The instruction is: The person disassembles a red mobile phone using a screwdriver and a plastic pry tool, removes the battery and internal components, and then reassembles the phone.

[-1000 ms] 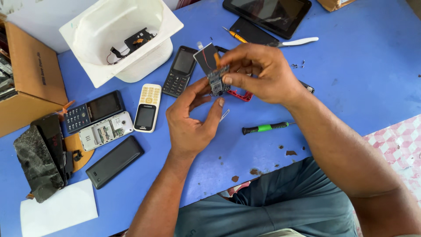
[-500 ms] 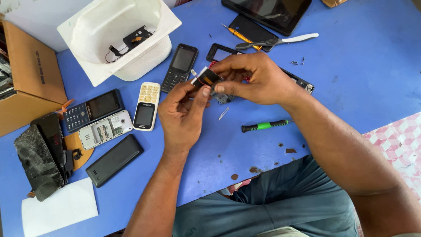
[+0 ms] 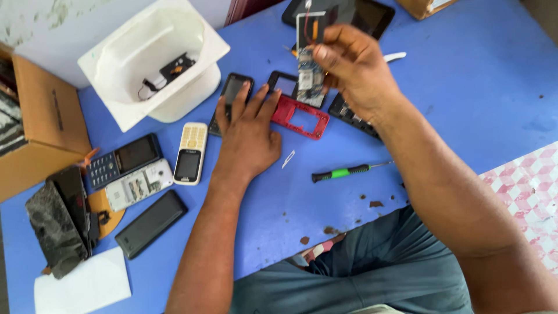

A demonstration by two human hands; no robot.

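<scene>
Head view: one moment, person seated at a blue table (image 3: pixel 465 87).
Circuit board (image 3: pixel 309 72): upper centre of frame, lifted off the table, roughly upright, thin wires at its top end.
Right hand (image 3: pixel 354 70): closed in a pinch on the circuit board, thumb on the near face, other fingers curled behind.
Handling, board: judged light, stiff and fragile; wires and solder joints look easy to tear. Best held by the bare long edges, not by the wires or components.
Left hand (image 3: pixel 247 136): open and flat, fingers spread, holding nothing; fingertips rest on a dark phone (image 3: pixel 232 93) and on the red phone frame (image 3: pixel 302 116).
Handling, frame: thin plastic, light, likely to flex; take it by the outer rim.
Count, boards in hand: 1.
Count, red frames: 1, centre, just below the board.
Count, black bezel: 1 small one (image 3: pixel 285 82), touching the red frame's upper end.
Count, screwdrivers: 1, green-handled (image 3: pixel 343 172), centre right, apart from both hands.
Count, phones at left: 4, namely a white-and-gold one (image 3: pixel 191 152), a dark keypad one (image 3: pixel 125 160), an opened white one (image 3: pixel 139 185), a black slab (image 3: pixel 151 223).
White tub (image 3: pixel 139 35): 1, upper left, small black part with wires inside.
Cardboard box (image 3: pixel 52 122): 1, left edge.
Tablet (image 3: pixel 372 14): 1, top edge, partly hidden.
</scene>
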